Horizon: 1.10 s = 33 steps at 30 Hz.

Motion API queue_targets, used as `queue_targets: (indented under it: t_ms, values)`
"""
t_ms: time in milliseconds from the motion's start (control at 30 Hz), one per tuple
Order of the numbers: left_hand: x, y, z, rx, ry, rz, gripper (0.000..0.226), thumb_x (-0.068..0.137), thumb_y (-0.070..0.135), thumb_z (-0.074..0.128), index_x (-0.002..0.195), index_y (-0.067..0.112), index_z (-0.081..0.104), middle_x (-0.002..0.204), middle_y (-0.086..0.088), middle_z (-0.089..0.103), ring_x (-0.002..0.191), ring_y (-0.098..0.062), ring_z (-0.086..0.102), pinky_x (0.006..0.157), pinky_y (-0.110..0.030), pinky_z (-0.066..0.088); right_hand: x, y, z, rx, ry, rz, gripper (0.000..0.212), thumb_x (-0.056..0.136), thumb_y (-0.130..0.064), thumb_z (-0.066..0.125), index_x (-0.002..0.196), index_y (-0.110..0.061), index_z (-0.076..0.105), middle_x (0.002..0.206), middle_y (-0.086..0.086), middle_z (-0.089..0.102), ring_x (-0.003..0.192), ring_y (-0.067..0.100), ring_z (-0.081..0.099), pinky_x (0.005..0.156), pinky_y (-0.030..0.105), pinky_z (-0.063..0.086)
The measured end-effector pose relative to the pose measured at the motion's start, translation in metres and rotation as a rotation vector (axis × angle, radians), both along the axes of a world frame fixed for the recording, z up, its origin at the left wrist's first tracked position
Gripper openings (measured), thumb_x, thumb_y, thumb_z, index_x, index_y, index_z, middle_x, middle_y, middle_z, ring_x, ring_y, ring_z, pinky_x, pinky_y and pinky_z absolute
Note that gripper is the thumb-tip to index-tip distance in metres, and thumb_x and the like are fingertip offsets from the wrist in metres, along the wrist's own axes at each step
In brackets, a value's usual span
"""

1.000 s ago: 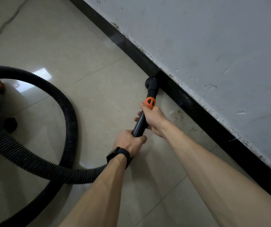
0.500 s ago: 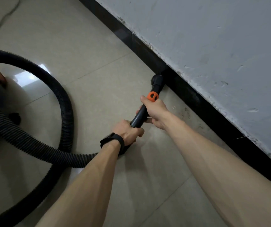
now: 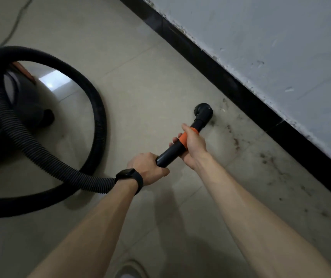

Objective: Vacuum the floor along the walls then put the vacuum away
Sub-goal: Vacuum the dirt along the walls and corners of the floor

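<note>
Since the earlier frame the nozzle (image 3: 203,113) has been drawn back from the black skirting (image 3: 230,85), against which it was pressed. It is now set on the floor (image 3: 140,67) near the floor's edge along the wall (image 3: 281,47), with a strip of tile seen between nozzle and skirting. The black wand (image 3: 169,153) is held slanting down toward that edge. The left grip (image 3: 148,169) is clenched round the wand's rear end, where the hose joins, and a black watch (image 3: 129,176) is worn on that wrist. The right grip (image 3: 194,147) is wrapped round the wand at its orange collar (image 3: 184,140), just behind the nozzle, with the thumb laid along the top. Dark smudges and specks (image 3: 234,141) are spread over the tiles between the nozzle and the skirting and further along the floor's edge toward the lower right. The ribbed black hose (image 3: 99,117) is looped in a wide ring over the floor to the left of the arms and is carried back under the left wrist, so that the left half of the floor is largely taken up by it. Inside the ring, the dark vacuum body (image 3: 26,101), with an orange part at its top, is seen standing on the floor, well apart from the wall, and a small black wheel (image 3: 48,117) is seen at its base. A thin cord (image 3: 14,27) is trailed across the tiles toward the far left corner. The wall is marked with scuffs and chipped paint above the skirting. A blurred pale shape, which cannot be made out, is cut by the bottom edge between the forearms.
</note>
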<state>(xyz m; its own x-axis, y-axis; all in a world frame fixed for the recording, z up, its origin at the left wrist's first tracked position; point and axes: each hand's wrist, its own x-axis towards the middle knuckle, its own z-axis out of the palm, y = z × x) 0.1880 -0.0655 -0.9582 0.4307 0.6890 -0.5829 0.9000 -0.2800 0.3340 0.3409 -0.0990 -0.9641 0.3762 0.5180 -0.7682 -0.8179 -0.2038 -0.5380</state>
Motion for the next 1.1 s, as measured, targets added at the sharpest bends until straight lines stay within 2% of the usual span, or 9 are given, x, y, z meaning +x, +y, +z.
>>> queue_targets:
  t_ms: [100, 233, 333, 400, 533, 700, 867, 1100]
  values:
    - [-0.024, -0.014, 0.005, 0.058, 0.07, -0.066, 0.028, 0.059, 0.055, 0.059, 0.066, 0.027, 0.055, 0.061, 0.006, 0.061, 0.055, -0.016, 0.059, 0.049, -0.026, 0.044, -0.027, -0.018, 0.003, -0.02, 0.039, -0.041, 0.017, 0.099, -0.017, 0.067, 0.094, -0.011, 0.051, 0.061, 0.001, 0.05, 0.047, 0.016, 0.054, 0.053, 0.032, 0.054]
    - [-0.037, -0.02, 0.027, -0.001, 0.151, -0.127, 0.024, 0.064, 0.048, 0.066, 0.067, 0.026, 0.058, 0.062, 0.006, 0.063, 0.058, -0.014, 0.062, 0.051, -0.026, 0.047, -0.047, -0.036, 0.009, -0.019, 0.091, -0.12, 0.018, 0.099, -0.013, 0.064, 0.089, -0.011, 0.049, 0.057, 0.0, 0.047, 0.045, 0.015, 0.05, 0.053, 0.032, 0.052]
    - [-0.03, -0.01, 0.054, -0.112, 0.219, -0.139, 0.019, 0.069, 0.042, 0.074, 0.073, 0.027, 0.062, 0.055, 0.008, 0.066, 0.049, -0.005, 0.063, 0.045, -0.02, 0.043, -0.049, -0.037, 0.02, -0.013, 0.113, -0.169, 0.017, 0.098, -0.013, 0.063, 0.089, -0.011, 0.049, 0.056, -0.001, 0.047, 0.044, 0.015, 0.049, 0.053, 0.032, 0.052]
    - [-0.023, -0.006, 0.069, -0.097, 0.245, -0.11, 0.019, 0.07, 0.041, 0.074, 0.078, 0.027, 0.064, 0.059, 0.007, 0.068, 0.052, -0.007, 0.064, 0.047, -0.021, 0.045, -0.048, -0.033, 0.027, 0.001, 0.138, -0.187, 0.018, 0.098, -0.012, 0.063, 0.087, -0.012, 0.048, 0.056, 0.0, 0.046, 0.043, 0.015, 0.048, 0.053, 0.031, 0.05]
    - [-0.013, -0.021, 0.068, 0.024, 0.226, -0.07, 0.02, 0.069, 0.043, 0.069, 0.075, 0.025, 0.062, 0.067, 0.005, 0.066, 0.06, -0.013, 0.064, 0.049, -0.022, 0.042, -0.037, -0.029, 0.03, 0.0, 0.141, -0.216, 0.02, 0.097, -0.01, 0.062, 0.085, -0.011, 0.046, 0.055, 0.0, 0.045, 0.041, 0.015, 0.043, 0.049, 0.028, 0.046]
    - [-0.009, -0.036, 0.051, 0.037, 0.197, -0.059, 0.018, 0.069, 0.042, 0.065, 0.071, 0.025, 0.058, 0.067, 0.003, 0.062, 0.058, -0.014, 0.06, 0.046, -0.022, 0.037, -0.033, -0.034, 0.017, -0.021, 0.086, -0.217, 0.017, 0.095, -0.012, 0.063, 0.089, -0.01, 0.048, 0.061, 0.002, 0.049, 0.041, 0.014, 0.045, 0.049, 0.028, 0.047]
    - [0.012, -0.026, 0.042, 0.044, 0.173, -0.129, 0.016, 0.072, 0.041, 0.064, 0.071, 0.028, 0.055, 0.07, 0.004, 0.06, 0.06, -0.012, 0.059, 0.046, -0.022, 0.037, -0.015, -0.031, 0.011, -0.038, 0.031, -0.276, 0.017, 0.093, -0.01, 0.062, 0.081, -0.011, 0.048, 0.053, -0.002, 0.049, 0.04, 0.014, 0.043, 0.047, 0.027, 0.047]
    - [0.036, -0.021, 0.022, 0.051, 0.16, -0.13, 0.015, 0.074, 0.037, 0.065, 0.072, 0.028, 0.054, 0.069, 0.005, 0.06, 0.059, -0.012, 0.058, 0.046, -0.023, 0.038, 0.009, -0.021, 0.001, -0.077, -0.052, -0.285, 0.01, 0.09, -0.012, 0.061, 0.087, -0.01, 0.052, 0.053, -0.003, 0.053, 0.038, 0.013, 0.046, 0.045, 0.026, 0.047]
